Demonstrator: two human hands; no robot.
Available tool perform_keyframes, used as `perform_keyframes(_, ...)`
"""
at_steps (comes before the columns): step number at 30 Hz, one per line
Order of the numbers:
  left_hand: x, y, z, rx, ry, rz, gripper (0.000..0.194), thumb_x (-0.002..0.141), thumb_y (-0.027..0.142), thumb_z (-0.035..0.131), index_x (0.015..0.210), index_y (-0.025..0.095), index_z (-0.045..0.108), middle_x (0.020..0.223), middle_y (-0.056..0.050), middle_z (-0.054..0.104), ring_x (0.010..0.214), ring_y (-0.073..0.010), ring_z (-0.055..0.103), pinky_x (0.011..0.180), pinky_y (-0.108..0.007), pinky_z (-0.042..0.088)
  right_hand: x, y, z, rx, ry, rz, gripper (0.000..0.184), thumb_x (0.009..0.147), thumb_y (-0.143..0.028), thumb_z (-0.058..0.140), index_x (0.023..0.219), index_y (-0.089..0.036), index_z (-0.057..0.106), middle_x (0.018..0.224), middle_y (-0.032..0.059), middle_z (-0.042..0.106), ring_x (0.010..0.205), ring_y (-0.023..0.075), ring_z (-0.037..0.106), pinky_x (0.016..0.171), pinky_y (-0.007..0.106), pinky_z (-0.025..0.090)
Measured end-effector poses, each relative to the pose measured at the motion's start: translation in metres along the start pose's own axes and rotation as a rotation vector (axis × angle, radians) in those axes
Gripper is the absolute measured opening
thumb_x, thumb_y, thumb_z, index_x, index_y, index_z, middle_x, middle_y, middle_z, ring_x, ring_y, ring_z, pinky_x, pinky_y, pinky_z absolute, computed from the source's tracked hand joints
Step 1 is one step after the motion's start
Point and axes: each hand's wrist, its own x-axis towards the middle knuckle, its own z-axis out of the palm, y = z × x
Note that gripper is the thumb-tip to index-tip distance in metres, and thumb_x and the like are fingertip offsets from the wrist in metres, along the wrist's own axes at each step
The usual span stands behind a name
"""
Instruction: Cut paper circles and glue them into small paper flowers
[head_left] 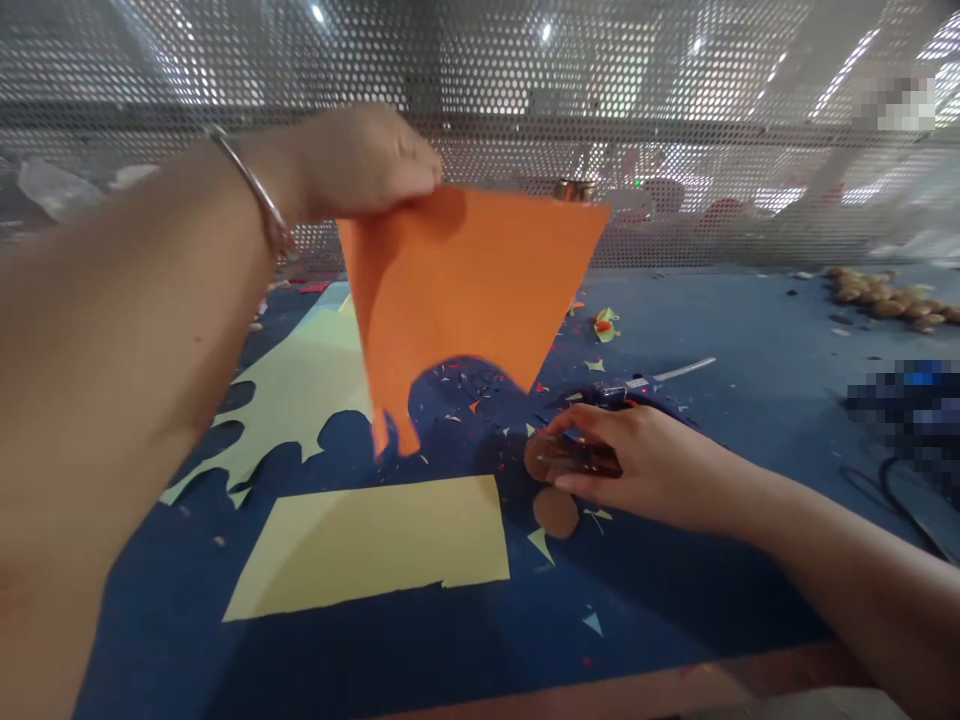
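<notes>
My left hand (pixel 367 160), with a bracelet at the wrist, grips the top edge of an orange paper sheet (pixel 465 270) and holds it up above the table. Rounded bites are cut from the sheet's lower edge, and a narrow ragged strip hangs at its left. Low over the table, my right hand (pixel 622 455) has its fingers curled around something dark that I cannot make out. A brown disc (pixel 535 458) shows at those fingertips. Another brown disc (pixel 556 513) lies just below them. Beside the discs lies a pale yellow paper strip (pixel 375 540).
Pale green paper (pixel 300 380) with scalloped cut edges lies at left. Behind the right hand is a dark tool with a pale thin rod (pixel 684 370). Paper scraps (pixel 604 325) litter the blue table (pixel 735 330). Brown beads (pixel 889 298) lie far right, before a perforated metal screen (pixel 487 90).
</notes>
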Motion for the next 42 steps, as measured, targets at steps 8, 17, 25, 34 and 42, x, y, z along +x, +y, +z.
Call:
perform_keyframes(8, -0.012, 0.012, 0.064, 0.062, -0.258, 0.163, 0.023, 0.084, 0.018, 0.044, 0.061, 0.019, 0.044, 0.053, 0.005, 0.040, 0.057, -0.0130, 0.044, 0.104, -0.044, 0.029, 0.001, 0.001, 0.002, -0.003, 0.000, 0.001, 0.040, 0.088, -0.043, 0.062, 0.120, -0.018, 0.062, 0.081, 0.0048, 0.072, 0.069, 0.0214, 0.065, 0.058, 0.028, 0.039)
perform_keyframes(17, -0.033, -0.005, 0.118, -0.030, -0.097, 0.111, 0.012, 0.084, 0.020, 0.045, 0.079, 0.021, 0.056, 0.063, 0.003, 0.055, 0.065, -0.0168, 0.053, 0.102, -0.047, 0.029, -0.003, 0.006, -0.004, 0.059, 0.005, 0.041, 0.034, 0.088, -0.045, 0.063, 0.115, -0.024, 0.063, 0.071, -0.0012, 0.068, 0.061, 0.0174, 0.061, 0.057, 0.028, 0.038)
perform_keyframes(25, -0.041, -0.010, 0.147, -0.116, 0.013, 0.179, 0.021, 0.082, 0.014, 0.048, 0.097, 0.021, 0.061, 0.078, 0.000, 0.067, 0.081, -0.0190, 0.061, 0.107, -0.045, 0.027, -0.001, 0.008, -0.001, 0.058, -0.004, 0.029, 0.032, 0.088, -0.046, 0.064, 0.111, -0.024, 0.063, 0.064, -0.0036, 0.061, 0.056, 0.0152, 0.055, 0.054, 0.027, 0.036)
perform_keyframes(34, -0.043, 0.009, 0.153, -0.124, 0.089, 0.137, 0.039, 0.085, 0.008, 0.042, 0.121, 0.018, 0.055, 0.099, -0.005, 0.068, 0.094, -0.0198, 0.065, 0.102, -0.040, 0.033, -0.001, 0.009, 0.003, 0.063, -0.003, -0.001, 0.035, 0.088, -0.048, 0.064, 0.113, -0.024, 0.062, 0.065, -0.0043, 0.061, 0.057, 0.0150, 0.055, 0.055, 0.027, 0.036)
perform_keyframes(42, -0.044, -0.071, 0.113, 0.019, -0.061, -0.258, 0.040, 0.090, 0.022, 0.047, 0.124, 0.019, 0.067, 0.130, -0.010, 0.067, 0.119, -0.0282, 0.060, 0.103, -0.044, 0.039, 0.001, 0.009, 0.007, -0.014, -0.049, -0.031, 0.033, 0.089, -0.047, 0.061, 0.110, -0.022, 0.063, 0.076, 0.0013, 0.067, 0.068, 0.0197, 0.062, 0.060, 0.029, 0.037)
